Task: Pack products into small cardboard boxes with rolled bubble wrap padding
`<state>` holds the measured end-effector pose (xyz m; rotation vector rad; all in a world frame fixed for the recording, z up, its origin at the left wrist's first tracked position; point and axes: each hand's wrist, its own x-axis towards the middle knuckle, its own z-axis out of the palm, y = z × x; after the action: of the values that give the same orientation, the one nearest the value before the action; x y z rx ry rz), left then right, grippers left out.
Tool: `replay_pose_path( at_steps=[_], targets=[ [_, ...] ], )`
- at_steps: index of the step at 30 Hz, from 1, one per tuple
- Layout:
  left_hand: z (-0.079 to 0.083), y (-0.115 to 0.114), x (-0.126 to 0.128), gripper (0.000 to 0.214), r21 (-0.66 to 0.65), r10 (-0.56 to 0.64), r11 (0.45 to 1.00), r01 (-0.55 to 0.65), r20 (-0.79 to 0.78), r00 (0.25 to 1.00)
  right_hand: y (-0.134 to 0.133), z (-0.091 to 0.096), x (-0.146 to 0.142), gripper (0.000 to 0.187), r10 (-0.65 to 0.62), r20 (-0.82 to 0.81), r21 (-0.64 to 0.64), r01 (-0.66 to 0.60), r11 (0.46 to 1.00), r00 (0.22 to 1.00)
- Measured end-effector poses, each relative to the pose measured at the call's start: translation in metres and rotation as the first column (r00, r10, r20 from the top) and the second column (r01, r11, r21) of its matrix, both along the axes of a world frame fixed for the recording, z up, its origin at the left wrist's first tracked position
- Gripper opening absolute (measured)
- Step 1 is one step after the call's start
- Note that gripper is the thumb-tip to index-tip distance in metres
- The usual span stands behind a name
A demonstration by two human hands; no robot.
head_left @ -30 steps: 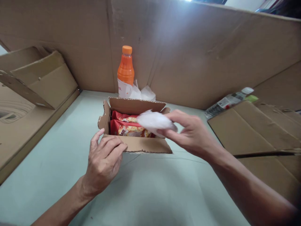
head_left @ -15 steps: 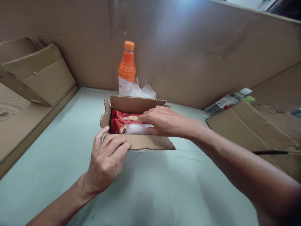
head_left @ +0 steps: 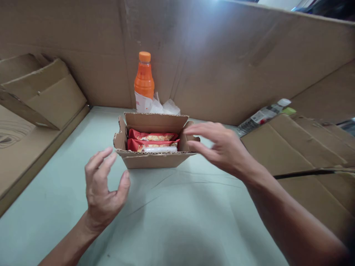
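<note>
A small open cardboard box [head_left: 151, 159] sits on the pale green table. Inside it lie two red snack packets [head_left: 152, 137] and, at the front, a clear white plastic packet [head_left: 160, 149]. My left hand [head_left: 103, 188] hovers just left of and below the box, fingers curled apart, holding nothing. My right hand [head_left: 219, 147] is at the box's right flap, fingers stretched out and empty, its fingertips close to the flap.
An orange drink bottle [head_left: 144, 83] stands behind the box beside crumpled clear plastic [head_left: 166, 107]. Tall cardboard walls [head_left: 222, 62] enclose the back. Folded cardboard [head_left: 41, 92] lies at the left, flat cardboard sheets [head_left: 299, 147] and a lying bottle [head_left: 263, 115] at the right.
My right hand put the white plastic packet into the box and drew back to the right flap. My left hand let go of the front flap and moved back, opening.
</note>
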<state>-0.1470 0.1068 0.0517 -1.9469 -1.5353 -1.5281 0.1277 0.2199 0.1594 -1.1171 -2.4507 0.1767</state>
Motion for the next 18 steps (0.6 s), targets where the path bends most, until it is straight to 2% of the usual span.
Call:
replay_pose_path(
  at_steps=[2, 4, 6, 9, 11, 13, 16, 18],
  targets=[
    [-0.016, -0.002, -0.010, 0.074, -0.213, 0.013, 0.977, 0.028, 0.188, 0.982, -0.016, -0.018, 0.035, 0.020, -0.216, -0.199, -0.015, 0.218, 0.976, 0.956],
    [-0.034, -0.001, -0.018, 0.072, -0.410, 0.023, 0.899, 0.150, 0.387, 0.922, -0.029, -0.048, 0.055, 0.022, -0.343, -0.275, -0.144, 0.314, 0.938, 0.898],
    [-0.048, 0.005, -0.024, 0.072, -0.486, 0.035, 0.831, 0.270, 0.530, 0.847, -0.036, -0.082, 0.052, 0.035, -0.359, -0.293, -0.286, 0.277, 0.917, 0.886],
    [-0.055, 0.021, -0.023, 0.068, -0.484, 0.032, 0.796, 0.364, 0.634, 0.772, -0.032, -0.118, 0.018, 0.052, -0.316, -0.319, -0.387, 0.182, 0.904, 0.893],
    [-0.050, 0.036, -0.014, 0.064, -0.457, 0.016, 0.796, 0.398, 0.673, 0.740, -0.021, -0.126, -0.003, 0.050, -0.316, -0.365, -0.401, 0.159, 0.902, 0.876],
    [-0.043, 0.047, 0.004, 0.061, -0.423, -0.015, 0.803, 0.421, 0.691, 0.723, -0.011, -0.125, -0.006, 0.048, -0.361, -0.416, -0.409, 0.183, 0.894, 0.835],
    [-0.034, 0.048, 0.038, 0.059, -0.379, -0.109, 0.800, 0.465, 0.671, 0.733, -0.017, -0.125, 0.025, 0.045, -0.456, -0.468, -0.401, 0.277, 0.873, 0.757],
    [-0.034, 0.031, 0.057, 0.059, -0.374, -0.177, 0.794, 0.480, 0.612, 0.770, -0.037, -0.130, 0.053, 0.044, -0.495, -0.493, -0.383, 0.333, 0.862, 0.715]
  ],
)
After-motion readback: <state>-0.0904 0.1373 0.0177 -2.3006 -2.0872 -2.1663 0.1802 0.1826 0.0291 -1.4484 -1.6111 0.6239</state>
